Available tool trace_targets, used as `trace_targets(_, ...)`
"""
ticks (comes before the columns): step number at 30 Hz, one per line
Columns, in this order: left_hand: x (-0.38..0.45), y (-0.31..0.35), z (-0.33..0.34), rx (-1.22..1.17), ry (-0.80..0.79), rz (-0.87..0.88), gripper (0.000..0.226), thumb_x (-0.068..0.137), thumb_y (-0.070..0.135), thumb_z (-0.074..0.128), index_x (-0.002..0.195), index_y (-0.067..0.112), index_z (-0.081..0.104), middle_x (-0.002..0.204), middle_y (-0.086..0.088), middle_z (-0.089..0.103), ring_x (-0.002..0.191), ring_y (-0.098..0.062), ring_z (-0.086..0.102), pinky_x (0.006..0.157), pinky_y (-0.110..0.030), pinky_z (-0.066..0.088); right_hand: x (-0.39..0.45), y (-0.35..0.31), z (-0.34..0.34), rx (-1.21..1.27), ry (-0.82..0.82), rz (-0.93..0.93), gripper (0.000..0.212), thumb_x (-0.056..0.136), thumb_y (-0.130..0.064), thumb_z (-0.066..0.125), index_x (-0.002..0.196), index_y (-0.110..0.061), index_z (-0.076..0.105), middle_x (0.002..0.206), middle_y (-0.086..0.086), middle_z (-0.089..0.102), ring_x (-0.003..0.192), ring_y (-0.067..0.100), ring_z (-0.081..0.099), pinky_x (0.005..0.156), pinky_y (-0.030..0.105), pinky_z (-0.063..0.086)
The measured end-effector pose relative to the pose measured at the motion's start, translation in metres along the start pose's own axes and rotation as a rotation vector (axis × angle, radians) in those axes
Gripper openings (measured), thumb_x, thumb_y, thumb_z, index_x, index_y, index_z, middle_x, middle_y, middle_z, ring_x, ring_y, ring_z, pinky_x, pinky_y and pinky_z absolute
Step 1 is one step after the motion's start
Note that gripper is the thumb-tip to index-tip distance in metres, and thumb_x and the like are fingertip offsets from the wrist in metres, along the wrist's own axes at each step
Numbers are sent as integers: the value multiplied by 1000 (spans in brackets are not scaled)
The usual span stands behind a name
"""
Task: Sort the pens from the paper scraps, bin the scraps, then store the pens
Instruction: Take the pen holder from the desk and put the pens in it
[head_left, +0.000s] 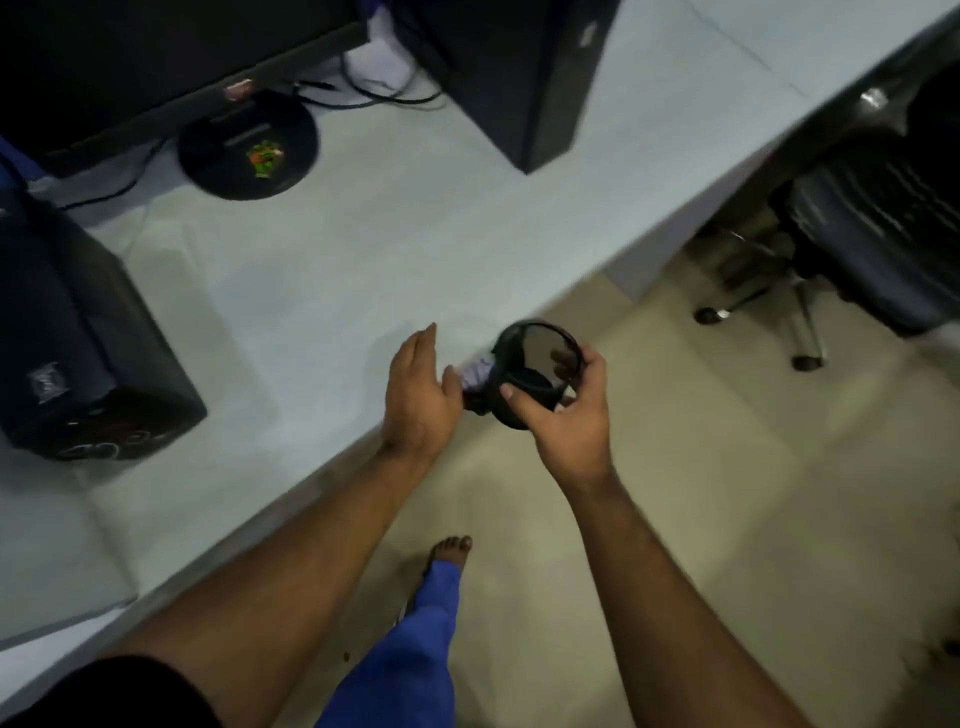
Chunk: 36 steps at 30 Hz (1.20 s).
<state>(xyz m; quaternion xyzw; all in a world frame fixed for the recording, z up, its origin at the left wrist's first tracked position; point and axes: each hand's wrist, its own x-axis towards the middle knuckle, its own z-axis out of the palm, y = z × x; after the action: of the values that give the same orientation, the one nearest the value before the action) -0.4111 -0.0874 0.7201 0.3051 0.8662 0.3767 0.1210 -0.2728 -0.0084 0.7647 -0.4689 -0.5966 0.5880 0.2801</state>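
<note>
My right hand (566, 415) grips a small round black container (530, 364) by its rim, held tilted at the desk's front edge. My left hand (421, 389) is flat and open on the desk (337, 270) beside it, palm toward the container. A crumpled pale purple paper scrap (475, 376) lies between my left hand and the container's mouth, touching both. No pens are visible. The picture is blurred.
A black computer tower (83, 338) stands at the left and another (519, 78) at the back. A monitor on its round base (249, 150) is at the back left, with cables. An office chair (857, 239) stands on the floor to the right.
</note>
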Motion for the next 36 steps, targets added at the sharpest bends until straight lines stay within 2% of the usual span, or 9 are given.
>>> trace_targets(2,-32,36,25,-60,-79,93,50,88,11,58,137,3,48,132,-14,56,124,-27,51,106,-29,38,-24,24,-56,0,88,45,75,70,-8,87,130,-24,45,119,-15,58,102,-15,58,86,13,49)
trace_targets(6,-135,106,106,-175,-302,154,45,82,10,59,126,4,56,117,-13,60,106,-27,59,94,-41,50,-97,85,-175,-2,309,146,77,66,-24,88,129,-31,43,126,-13,58,113,0,58,97,26,49)
trace_targets(15,-354,120,287,-15,-875,90,30,84,13,62,114,14,64,103,-7,66,90,-22,62,79,-23,44,-255,268,-332,69,748,428,76,70,-27,88,131,-24,43,116,-17,56,108,9,61,103,42,51)
trace_targets(18,-402,96,353,46,-1021,51,28,84,15,61,112,14,65,95,-5,67,87,-22,62,76,-22,45,-276,338,-347,134,883,515,81,64,-33,88,130,-26,43,115,-18,58,109,12,63,96,47,55)
trace_targets(21,-437,61,424,151,-1149,63,27,85,16,62,112,13,65,88,-3,66,88,-24,63,75,-22,45,-286,412,-361,155,1018,564,79,66,-29,89,130,-23,44,116,-11,61,108,12,64,98,38,54)
trace_targets(24,-466,9,507,256,-1229,112,29,85,19,63,113,13,66,102,-9,70,92,-25,64,78,-25,48,-294,504,-373,130,1178,648,78,66,-32,89,130,-21,45,116,-7,60,105,13,62,95,32,54)
trace_targets(27,-477,-39,566,348,-1279,173,30,86,23,62,115,13,65,108,-10,70,93,-26,65,81,-27,52,-295,579,-382,91,1285,710,83,55,-49,84,127,-26,49,119,-1,64,107,18,64,97,41,55)
trace_targets(31,-504,-118,675,535,-1297,351,32,87,29,63,115,12,63,114,-11,67,103,-29,63,85,-33,52,-284,707,-394,45,1317,735,85,54,-58,77,129,-27,51,121,0,63,111,19,63,98,41,53)
trace_targets(36,-528,-160,755,637,-1229,577,29,88,30,61,111,12,61,113,-12,66,101,-30,62,79,-35,52,-263,793,-410,36,1221,644,82,60,-65,75,130,-31,48,123,-4,64,111,15,64,96,37,56)
